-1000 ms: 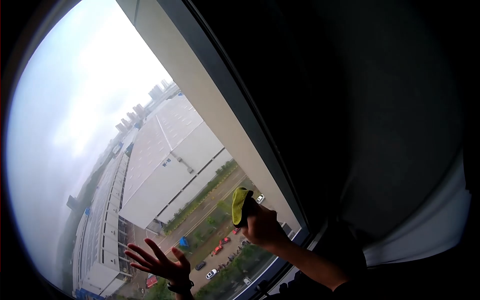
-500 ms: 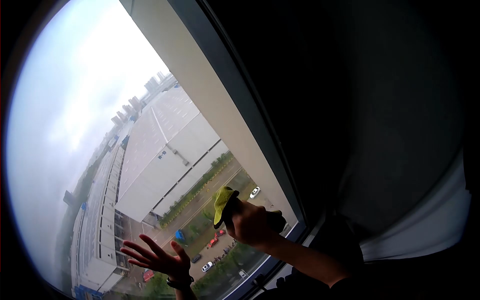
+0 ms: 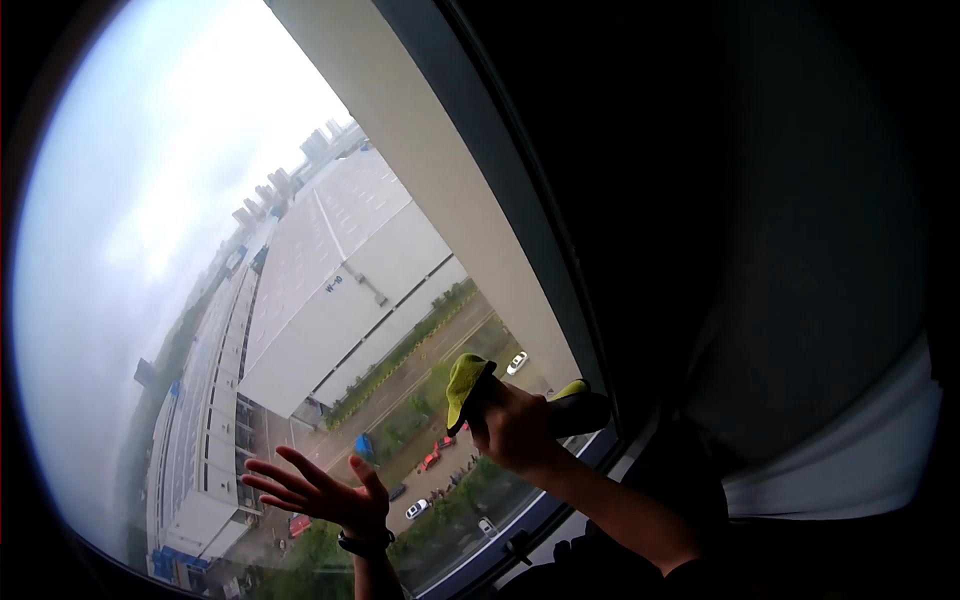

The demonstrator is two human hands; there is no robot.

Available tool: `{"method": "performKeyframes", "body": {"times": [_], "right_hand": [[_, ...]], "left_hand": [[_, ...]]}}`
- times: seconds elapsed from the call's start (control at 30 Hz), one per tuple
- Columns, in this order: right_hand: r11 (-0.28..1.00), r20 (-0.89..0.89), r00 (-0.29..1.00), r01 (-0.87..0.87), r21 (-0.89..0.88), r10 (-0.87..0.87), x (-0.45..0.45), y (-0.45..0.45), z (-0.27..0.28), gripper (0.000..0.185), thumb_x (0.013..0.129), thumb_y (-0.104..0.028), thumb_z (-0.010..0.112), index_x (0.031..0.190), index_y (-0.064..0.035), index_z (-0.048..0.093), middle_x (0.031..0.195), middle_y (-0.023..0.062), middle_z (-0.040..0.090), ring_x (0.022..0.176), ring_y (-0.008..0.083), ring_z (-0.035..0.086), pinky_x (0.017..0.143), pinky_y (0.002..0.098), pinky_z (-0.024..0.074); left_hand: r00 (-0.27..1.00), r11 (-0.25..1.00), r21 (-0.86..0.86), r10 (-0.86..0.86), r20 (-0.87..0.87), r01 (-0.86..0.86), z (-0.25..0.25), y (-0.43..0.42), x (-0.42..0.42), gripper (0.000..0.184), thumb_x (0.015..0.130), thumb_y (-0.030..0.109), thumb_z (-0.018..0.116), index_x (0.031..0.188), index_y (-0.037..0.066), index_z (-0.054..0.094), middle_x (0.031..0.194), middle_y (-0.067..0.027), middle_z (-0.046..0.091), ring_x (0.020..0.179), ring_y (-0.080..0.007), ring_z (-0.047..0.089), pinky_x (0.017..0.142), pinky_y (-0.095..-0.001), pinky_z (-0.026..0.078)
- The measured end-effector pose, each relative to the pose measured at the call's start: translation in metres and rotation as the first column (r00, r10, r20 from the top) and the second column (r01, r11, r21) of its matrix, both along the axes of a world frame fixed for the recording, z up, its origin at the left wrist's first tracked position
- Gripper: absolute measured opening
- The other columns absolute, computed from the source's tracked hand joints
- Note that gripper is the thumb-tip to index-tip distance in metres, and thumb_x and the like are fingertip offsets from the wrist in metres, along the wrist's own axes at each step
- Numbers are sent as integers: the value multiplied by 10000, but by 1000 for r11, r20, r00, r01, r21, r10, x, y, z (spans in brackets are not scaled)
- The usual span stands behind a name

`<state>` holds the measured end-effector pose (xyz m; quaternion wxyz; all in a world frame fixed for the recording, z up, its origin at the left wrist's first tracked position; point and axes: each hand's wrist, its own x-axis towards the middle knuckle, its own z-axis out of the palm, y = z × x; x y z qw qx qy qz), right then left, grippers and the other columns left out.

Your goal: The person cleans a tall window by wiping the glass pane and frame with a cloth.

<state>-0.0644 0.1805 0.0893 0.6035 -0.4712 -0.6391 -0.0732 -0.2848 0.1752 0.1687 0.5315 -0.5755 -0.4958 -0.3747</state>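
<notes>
1. Right hand (image 3: 515, 425): grip clenched round a yellow-green and black cloth (image 3: 467, 388). From my end single fingers are hard to pick out, fist too dark.
2. Cloth location: bunched in the right fist, raised in front of the window view. Yellow-green end sticks out left of the fist; a mostly black part with a yellow-green patch shows on its right. Fist hides the middle. I can't tell if the cloth touches the glass.
3. Left hand (image 3: 330, 500): grip spread, fingers fanned toward the left of my view, thumb pointing up. Dark wristband (image 3: 366, 544) on that wrist. Contact with the glass: can't tell.
4. Hands: apart, left one lower, right one higher. Right forearm slants in from lower right, left forearm rises from the bottom edge.
5. Window: dark frame (image 3: 460, 110) runs diagonally, tilted in my feed; pale wall strip (image 3: 400, 110) alongside it. Small dark fitting (image 3: 517, 546) at the lower frame.
6. Through the window, far below: big white building (image 3: 400, 260) marked W-10, road (image 3: 420, 360), red cars (image 3: 431, 458), white car (image 3: 417, 509), greenery, cloudy sky.
7. Right side: mostly black; pale fabric (image 3: 830, 470) at lower right.
</notes>
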Motion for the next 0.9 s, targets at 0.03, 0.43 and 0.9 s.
{"method": "performKeyframes", "body": {"times": [0.03,0.43,0.9], "right_hand": [[1000,12,1000,15,-7,-15,4,-2,0,126,710,-140,612,766,-51,542,795,123,541,641,317,579,497,419,489],[994,36,999,-12,-106,16,15,-5,-31,130,700,-151,639,726,-38,580,829,155,580,675,337,609,549,439,511],[990,37,993,-105,-92,109,7,-32,-19,125,709,-157,637,737,-46,589,798,149,597,639,315,603,532,427,505]], "left_hand": [[1000,1000,-1,-4,5,4,-1,0,2,777,888,627,350,1512,207,157,1565,-168,59,1433,-405,26,1071,-669,7],[1000,1000,-4,-14,21,14,-2,6,15,811,867,635,370,1515,208,136,1567,-171,23,1428,-423,-17,1060,-679,-17],[1000,1000,2,2,-3,-2,2,-12,28,813,853,633,399,1512,223,156,1563,-185,9,1421,-444,-10,1050,-700,32]]}}
